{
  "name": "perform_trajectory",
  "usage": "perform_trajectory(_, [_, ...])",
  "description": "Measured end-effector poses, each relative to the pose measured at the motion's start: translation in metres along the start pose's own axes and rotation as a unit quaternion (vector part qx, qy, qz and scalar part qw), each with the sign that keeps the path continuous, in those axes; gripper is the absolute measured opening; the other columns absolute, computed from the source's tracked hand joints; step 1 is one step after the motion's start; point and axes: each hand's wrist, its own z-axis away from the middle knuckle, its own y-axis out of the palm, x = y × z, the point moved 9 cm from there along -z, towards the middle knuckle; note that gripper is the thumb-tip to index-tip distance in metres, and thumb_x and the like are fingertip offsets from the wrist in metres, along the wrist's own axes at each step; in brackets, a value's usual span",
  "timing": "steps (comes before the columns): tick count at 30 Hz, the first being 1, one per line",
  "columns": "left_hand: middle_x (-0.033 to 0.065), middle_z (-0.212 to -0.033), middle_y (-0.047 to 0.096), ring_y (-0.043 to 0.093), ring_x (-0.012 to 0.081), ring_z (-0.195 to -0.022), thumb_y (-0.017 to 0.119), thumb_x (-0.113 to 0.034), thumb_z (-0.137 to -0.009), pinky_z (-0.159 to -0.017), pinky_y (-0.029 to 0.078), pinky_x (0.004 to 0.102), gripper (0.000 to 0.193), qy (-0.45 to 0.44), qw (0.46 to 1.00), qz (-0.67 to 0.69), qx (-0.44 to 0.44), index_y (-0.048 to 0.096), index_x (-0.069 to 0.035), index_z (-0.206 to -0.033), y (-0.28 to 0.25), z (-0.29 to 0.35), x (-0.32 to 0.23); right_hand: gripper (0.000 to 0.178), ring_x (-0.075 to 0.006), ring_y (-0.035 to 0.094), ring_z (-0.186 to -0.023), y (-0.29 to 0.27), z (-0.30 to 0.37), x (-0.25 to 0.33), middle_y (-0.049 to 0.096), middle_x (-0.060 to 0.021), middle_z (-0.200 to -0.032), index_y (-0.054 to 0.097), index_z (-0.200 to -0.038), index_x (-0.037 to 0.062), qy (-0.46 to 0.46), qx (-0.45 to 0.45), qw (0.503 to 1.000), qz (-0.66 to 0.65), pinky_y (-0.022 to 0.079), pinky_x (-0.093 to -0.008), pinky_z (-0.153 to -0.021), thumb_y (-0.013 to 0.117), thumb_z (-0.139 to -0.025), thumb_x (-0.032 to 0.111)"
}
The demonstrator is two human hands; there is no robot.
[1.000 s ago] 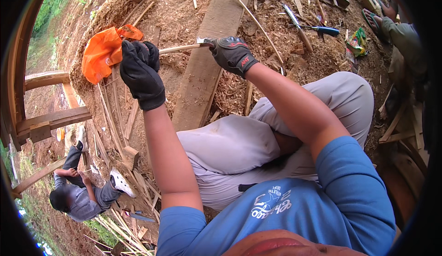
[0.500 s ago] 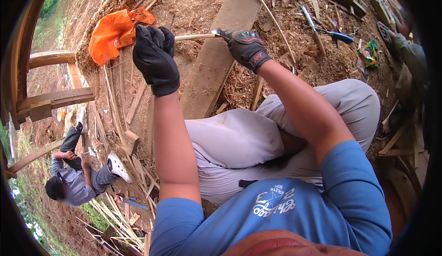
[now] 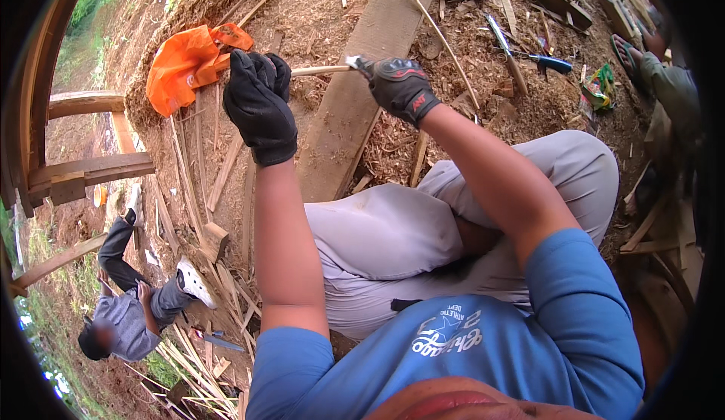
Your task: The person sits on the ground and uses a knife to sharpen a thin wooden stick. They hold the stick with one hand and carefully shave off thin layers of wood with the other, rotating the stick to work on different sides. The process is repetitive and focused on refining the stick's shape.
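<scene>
We grip a thin wooden stick in our gloved left hand, its other end over a wide plank. Our gloved right hand is closed on a small shiny tool at that end. An orange bag lies near our left hand.

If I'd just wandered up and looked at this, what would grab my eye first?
Probably the bright orange bag at the upper left, vivid against so much brown. Next, likely the dark-gloved left hand and right hand near the top centre, with a pale wooden strip spanning the gap between them. The blue shirt across the lower centre also stands out.
</scene>
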Motion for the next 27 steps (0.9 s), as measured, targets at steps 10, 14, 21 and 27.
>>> perform_trajectory(10, [-0.0052, -0.07, 0.037, 0.041, 0.0078, -0.064, 0.05, -0.042, -0.111, -0.063, 0.042, 0.0234, 0.045, -0.002, 1.0, 0.019, -0.006, 0.046, -0.016, -0.075, -0.002, 0.005, 0.001, 0.038, -0.037, 0.073, -0.085, -0.004, 0.018, 0.019, 0.074, -0.0184, -0.094, 0.061, -0.139, 0.014, -0.023, -0.045, 0.999, -0.02, 0.057, -0.0506, -0.077, 0.042, -0.108, 0.026])
perform_trajectory(14, [-0.0054, -0.069, 0.038, 0.041, 0.0078, -0.064, 0.049, -0.043, -0.112, -0.061, 0.04, 0.0225, 0.045, -0.021, 1.0, 0.018, -0.001, 0.046, -0.015, -0.076, -0.003, 0.012, 0.005, 0.035, -0.036, 0.073, -0.08, -0.031, 0.033, 0.039, 0.073, -0.0183, -0.09, 0.061, -0.137, 0.0115, -0.08, -0.138, 0.987, -0.017, 0.057, -0.051, -0.07, 0.044, -0.107, 0.02])
perform_trajectory(21, [-0.005, -0.068, 0.033, 0.034, 0.007, -0.062, 0.047, -0.042, -0.112, -0.058, 0.034, 0.023, 0.047, 0.001, 0.999, 0.022, -0.032, 0.041, -0.015, -0.074, 0.002, 0.007, -0.003, 0.039, -0.0341, 0.071, -0.073, -0.018, 0.028, 0.039, 0.072, -0.0152, -0.081, 0.058, -0.141, 0.0072, -0.082, -0.142, 0.986, 0.014, 0.056, -0.0489, -0.066, 0.045, -0.105, 0.016])
perform_trajectory(27, [-0.0063, -0.064, 0.033, 0.033, 0.0076, -0.053, 0.049, -0.049, -0.11, -0.047, 0.022, 0.0244, 0.05, 0.015, 1.0, -0.006, -0.017, 0.04, -0.019, -0.071, 0.0, 0.008, 0.002, 0.062, -0.0354, 0.066, -0.061, -0.018, 0.023, 0.041, 0.065, -0.0156, -0.071, 0.042, -0.158, 0.0107, -0.112, -0.2, 0.973, 0.016, 0.052, -0.049, -0.057, 0.054, -0.097, 0.009])
